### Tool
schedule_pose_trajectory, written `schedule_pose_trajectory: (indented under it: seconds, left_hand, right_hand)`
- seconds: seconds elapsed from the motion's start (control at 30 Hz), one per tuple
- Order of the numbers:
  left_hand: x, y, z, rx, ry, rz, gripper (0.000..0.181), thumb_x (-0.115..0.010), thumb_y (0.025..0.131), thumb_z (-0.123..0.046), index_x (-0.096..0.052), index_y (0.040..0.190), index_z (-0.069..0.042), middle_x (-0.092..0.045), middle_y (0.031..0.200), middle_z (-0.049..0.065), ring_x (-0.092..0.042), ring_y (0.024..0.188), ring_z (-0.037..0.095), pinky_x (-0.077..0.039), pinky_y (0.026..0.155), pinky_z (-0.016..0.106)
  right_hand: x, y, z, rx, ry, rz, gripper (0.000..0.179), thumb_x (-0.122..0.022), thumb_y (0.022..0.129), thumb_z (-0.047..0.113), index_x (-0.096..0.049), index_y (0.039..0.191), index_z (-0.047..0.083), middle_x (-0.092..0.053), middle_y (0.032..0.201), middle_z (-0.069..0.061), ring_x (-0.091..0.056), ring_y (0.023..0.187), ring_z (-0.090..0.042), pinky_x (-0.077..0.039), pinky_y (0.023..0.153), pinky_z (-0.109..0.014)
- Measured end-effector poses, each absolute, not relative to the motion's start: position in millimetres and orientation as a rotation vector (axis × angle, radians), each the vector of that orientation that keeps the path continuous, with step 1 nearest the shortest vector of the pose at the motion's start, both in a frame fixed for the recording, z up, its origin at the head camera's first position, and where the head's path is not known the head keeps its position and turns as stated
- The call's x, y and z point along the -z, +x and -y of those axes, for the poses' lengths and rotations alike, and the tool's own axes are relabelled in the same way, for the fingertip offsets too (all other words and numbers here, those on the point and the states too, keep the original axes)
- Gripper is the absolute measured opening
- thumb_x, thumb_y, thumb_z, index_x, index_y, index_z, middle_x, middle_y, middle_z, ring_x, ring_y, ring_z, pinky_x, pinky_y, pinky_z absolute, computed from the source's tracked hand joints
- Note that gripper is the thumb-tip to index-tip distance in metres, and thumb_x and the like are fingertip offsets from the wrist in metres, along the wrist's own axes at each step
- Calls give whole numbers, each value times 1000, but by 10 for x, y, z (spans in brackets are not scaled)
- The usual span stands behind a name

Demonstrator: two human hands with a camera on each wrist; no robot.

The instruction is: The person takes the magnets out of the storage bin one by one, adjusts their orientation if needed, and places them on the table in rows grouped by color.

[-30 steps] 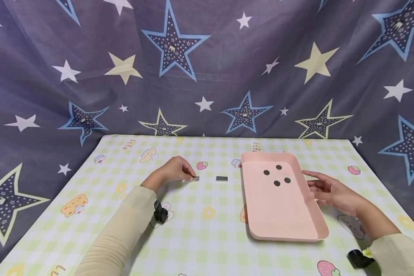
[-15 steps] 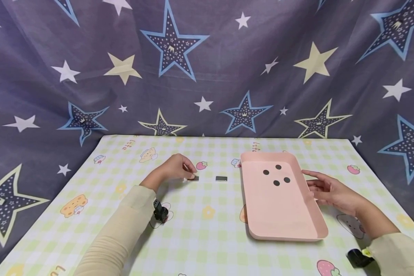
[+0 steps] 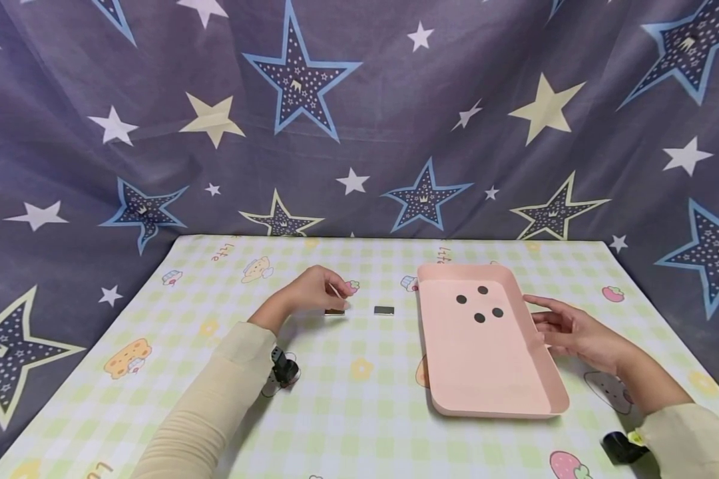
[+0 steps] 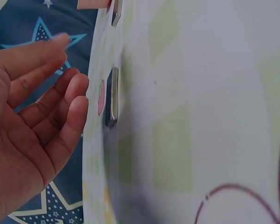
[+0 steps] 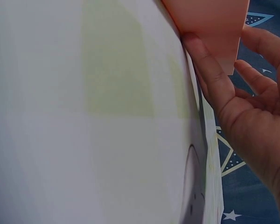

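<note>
My left hand (image 3: 311,293) hovers just over a small dark rectangular block with a silvery edge (image 3: 335,312). In the left wrist view the fingers are loosely bent and apart from that block (image 4: 112,98), with nothing between them. A second, similar block (image 3: 384,311) lies to its right on the cloth. Farther right is a shallow pink tray (image 3: 491,379) with several dark round discs (image 3: 480,318) on its floor near the far end. At the tray's right side, my right hand (image 3: 581,339) rests its extended fingertips against the outer wall (image 5: 214,28).
A checked green-and-white cloth (image 3: 359,412) with printed cartoon figures covers the table. Behind the table's far edge hangs a dark curtain (image 3: 371,106) with stars. A small black device (image 3: 284,369) is strapped at the left wrist, and another (image 3: 623,449) at the right.
My left hand has let go of the left block and risen slightly to the right, leaving more of the block visible. The right hand and the tray stay put.
</note>
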State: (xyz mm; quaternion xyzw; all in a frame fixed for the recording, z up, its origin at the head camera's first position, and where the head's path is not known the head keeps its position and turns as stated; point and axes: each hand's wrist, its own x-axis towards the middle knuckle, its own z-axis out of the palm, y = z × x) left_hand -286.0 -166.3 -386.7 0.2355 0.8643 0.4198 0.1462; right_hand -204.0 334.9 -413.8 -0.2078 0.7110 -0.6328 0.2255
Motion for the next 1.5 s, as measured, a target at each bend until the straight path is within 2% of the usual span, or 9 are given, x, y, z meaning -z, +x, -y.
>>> schedule_pose_trajectory:
  seconds: [0.13, 0.4, 0.63, 0.77, 0.97, 1.2, 1.37, 1.5]
  left_hand:
    - [3847, -2841, 1605, -1237, 680, -2462, 25, -78, 83, -10, -72, 103, 4, -72, 100, 11, -69, 81, 19, -55, 68, 30]
    - [3801, -2810, 1468, -1207, 742, -2484, 26, -76, 85, -15, -73, 105, 2, -72, 100, 7, -67, 84, 16, -54, 77, 30]
    - [3712, -2738, 1332, -1252, 735, -2435, 30, -75, 85, -13, -71, 110, 2, -68, 112, 18, -68, 90, 19, -55, 76, 31]
    - [3724, -2757, 1276, -1247, 769, -2428, 32, -75, 84, -13, -70, 112, 1, -67, 114, 19, -68, 88, 17, -55, 75, 32]
    - [3677, -2750, 1164, -1234, 881, -2442, 28, -76, 83, -14, -73, 109, -4, -69, 109, 18, -68, 87, 15, -55, 77, 31]
    - [3626, -2721, 1003, -1256, 948, -2411, 26, -78, 82, -14, -74, 108, -8, -70, 100, 5, -68, 86, 14, -55, 79, 30]
    - [3578, -2697, 862, -1265, 984, -2362, 28, -79, 82, -13, -73, 109, -8, -70, 102, 6, -67, 87, 15, -55, 76, 30]
    - [3562, -2694, 747, -1259, 1028, -2347, 29, -78, 82, -12, -73, 110, -5, -70, 103, 12, -68, 86, 14, -56, 73, 28]
  right_hand:
    - [4137, -2034, -3343, 1739, -577, -1960, 64, -48, 100, -3, -24, 156, 17, -55, 131, -4, -59, 115, -14, -55, 87, -36]
    - [4131, -2029, -3331, 1726, -573, -1969, 64, -49, 100, -2, -23, 156, 17, -55, 131, -3, -59, 115, -13, -55, 87, -36]
    - [4128, -2028, -3327, 1731, -567, -1959, 64, -49, 100, -1, -24, 156, 16, -55, 131, -3, -60, 114, -13, -55, 87, -36]
    - [4127, -2037, -3331, 1722, -561, -1963, 64, -49, 100, -1, -23, 156, 16, -54, 131, -4, -60, 114, -13, -54, 87, -36]
    - [4109, -2048, -3339, 1695, -546, -2003, 64, -51, 100, 1, -22, 156, 14, -54, 130, -5, -60, 113, -14, -55, 86, -36]
    - [4113, -2048, -3348, 1699, -548, -1998, 65, -51, 100, 0, -23, 156, 15, -55, 130, -6, -60, 113, -14, -55, 86, -36]
    - [4116, -2046, -3347, 1693, -538, -2005, 65, -51, 100, 1, -22, 156, 14, -54, 130, -7, -60, 113, -14, -55, 87, -36]
    - [4113, -2040, -3345, 1681, -535, -2023, 65, -52, 100, 1, -21, 156, 13, -53, 131, -9, -60, 112, -14, -55, 87, -36]
